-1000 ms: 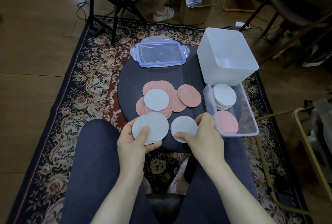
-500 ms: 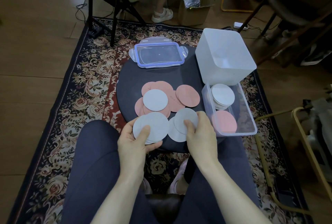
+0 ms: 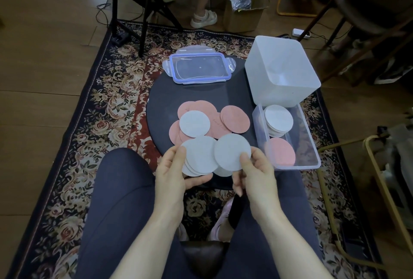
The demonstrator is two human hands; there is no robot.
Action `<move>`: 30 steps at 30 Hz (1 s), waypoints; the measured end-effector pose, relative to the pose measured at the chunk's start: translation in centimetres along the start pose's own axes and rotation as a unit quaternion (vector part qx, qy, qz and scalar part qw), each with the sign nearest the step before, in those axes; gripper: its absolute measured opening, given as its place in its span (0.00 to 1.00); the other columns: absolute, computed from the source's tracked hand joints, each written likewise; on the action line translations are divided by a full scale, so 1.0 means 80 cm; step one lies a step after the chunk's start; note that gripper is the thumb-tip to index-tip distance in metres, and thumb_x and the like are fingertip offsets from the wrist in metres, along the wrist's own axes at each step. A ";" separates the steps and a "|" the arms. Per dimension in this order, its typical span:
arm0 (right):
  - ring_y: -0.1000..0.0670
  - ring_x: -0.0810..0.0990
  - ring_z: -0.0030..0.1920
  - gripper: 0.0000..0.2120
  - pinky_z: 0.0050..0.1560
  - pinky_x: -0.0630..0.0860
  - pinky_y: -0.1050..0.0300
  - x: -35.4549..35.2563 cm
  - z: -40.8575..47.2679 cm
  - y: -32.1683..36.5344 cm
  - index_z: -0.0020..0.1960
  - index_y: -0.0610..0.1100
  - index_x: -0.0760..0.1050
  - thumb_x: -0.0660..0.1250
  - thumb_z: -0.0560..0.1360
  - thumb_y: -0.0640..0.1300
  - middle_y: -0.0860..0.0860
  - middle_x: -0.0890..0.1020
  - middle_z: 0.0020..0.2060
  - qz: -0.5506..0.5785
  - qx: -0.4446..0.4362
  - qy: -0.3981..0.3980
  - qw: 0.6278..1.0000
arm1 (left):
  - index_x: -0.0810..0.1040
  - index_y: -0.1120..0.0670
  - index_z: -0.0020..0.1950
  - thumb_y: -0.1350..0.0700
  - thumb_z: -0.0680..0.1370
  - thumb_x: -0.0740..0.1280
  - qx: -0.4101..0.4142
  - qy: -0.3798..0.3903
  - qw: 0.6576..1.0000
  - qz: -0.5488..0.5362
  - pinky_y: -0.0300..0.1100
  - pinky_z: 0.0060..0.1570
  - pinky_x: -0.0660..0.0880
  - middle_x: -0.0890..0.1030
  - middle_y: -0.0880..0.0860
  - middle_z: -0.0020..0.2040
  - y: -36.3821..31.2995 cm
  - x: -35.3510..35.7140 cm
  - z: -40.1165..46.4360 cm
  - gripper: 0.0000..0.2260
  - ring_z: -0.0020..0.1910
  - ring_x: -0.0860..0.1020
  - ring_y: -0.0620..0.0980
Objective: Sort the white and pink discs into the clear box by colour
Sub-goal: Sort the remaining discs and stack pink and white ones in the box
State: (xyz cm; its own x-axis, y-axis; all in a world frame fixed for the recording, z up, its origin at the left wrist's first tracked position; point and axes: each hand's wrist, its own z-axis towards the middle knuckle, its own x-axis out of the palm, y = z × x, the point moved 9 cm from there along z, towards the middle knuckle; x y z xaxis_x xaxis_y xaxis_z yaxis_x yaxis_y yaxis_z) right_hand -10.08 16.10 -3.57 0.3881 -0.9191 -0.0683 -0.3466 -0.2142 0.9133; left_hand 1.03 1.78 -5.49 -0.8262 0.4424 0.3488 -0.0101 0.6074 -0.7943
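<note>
two stacks sit in the clear box (image 3: 311, 144): white discs (image 3: 278, 120) at its far end, pink discs (image 3: 282, 152) nearer. left hand (image 3: 172, 173) clasps a white stack (image 3: 199, 155); right hand (image 3: 257, 173) pinches one white disc (image 3: 231, 152). the opaque tub (image 3: 281, 70) looks empty.

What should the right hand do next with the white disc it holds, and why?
Probably lay the white disc from the right hand onto the white stack in the left hand: the two already overlap, and it matches them.

Floral rug (image 3: 107, 108) on wooden floor (image 3: 44, 32) — dim light.
</note>
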 end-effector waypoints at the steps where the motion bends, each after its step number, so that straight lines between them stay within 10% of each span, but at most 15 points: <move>1: 0.50 0.62 0.21 0.08 0.22 0.59 0.60 0.005 0.000 -0.001 0.48 0.44 0.73 0.55 0.82 0.40 0.48 0.69 0.22 -0.002 0.002 0.021 1.000 | 0.79 0.56 0.54 0.54 0.81 0.62 -0.003 0.015 1.000 0.000 0.51 0.39 0.82 0.84 0.54 0.52 0.001 0.005 -0.001 0.09 0.48 0.83 0.52; 11: 0.58 0.71 0.32 0.09 0.39 0.70 0.62 0.009 -0.005 0.015 0.46 0.49 0.77 0.62 0.78 0.37 0.59 0.76 0.31 -0.076 -0.102 0.058 0.990 | 0.75 0.47 0.56 0.61 0.78 0.66 0.119 0.098 0.974 0.169 0.41 0.40 0.79 0.83 0.45 0.49 -0.011 0.043 -0.014 0.11 0.48 0.82 0.49; 16: 0.54 0.77 0.42 0.11 0.45 0.72 0.61 -0.011 -0.009 0.036 0.48 0.52 0.76 0.61 0.77 0.37 0.57 0.79 0.40 -0.159 -0.228 0.010 0.961 | 0.74 0.49 0.58 0.49 0.78 0.61 0.398 0.049 0.736 0.545 0.37 0.43 0.68 0.78 0.44 0.49 -0.037 0.060 -0.035 0.11 0.46 0.74 0.44; 22: 0.55 0.78 0.51 0.16 0.54 0.72 0.66 -0.016 -0.017 0.030 0.59 0.50 0.77 0.64 0.77 0.33 0.56 0.81 0.48 -0.238 -0.297 -0.011 0.925 | 0.70 0.45 0.60 0.50 0.79 0.55 0.348 0.125 0.784 0.498 0.36 0.45 0.70 0.76 0.43 0.53 -0.015 0.061 -0.023 0.11 0.51 0.74 0.42; 30: 0.56 0.78 0.54 0.20 0.54 0.70 0.70 -0.011 -0.017 0.013 0.67 0.47 0.73 0.63 0.77 0.33 0.55 0.79 0.52 -0.201 -0.259 0.014 0.945 | 0.72 0.48 0.62 0.49 0.79 0.57 0.359 0.127 0.760 0.526 0.35 0.43 0.69 0.75 0.42 0.54 -0.013 0.065 -0.027 0.12 0.51 0.74 0.42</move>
State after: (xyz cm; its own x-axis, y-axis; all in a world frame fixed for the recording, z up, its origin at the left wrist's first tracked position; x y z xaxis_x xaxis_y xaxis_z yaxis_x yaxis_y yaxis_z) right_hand -9.62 17.09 -2.06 0.4242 -0.7878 -0.4467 0.2952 -0.3460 0.8906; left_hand -2.04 4.87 -1.83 -0.4545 0.6026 -0.6560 0.2015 -0.6478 -0.7347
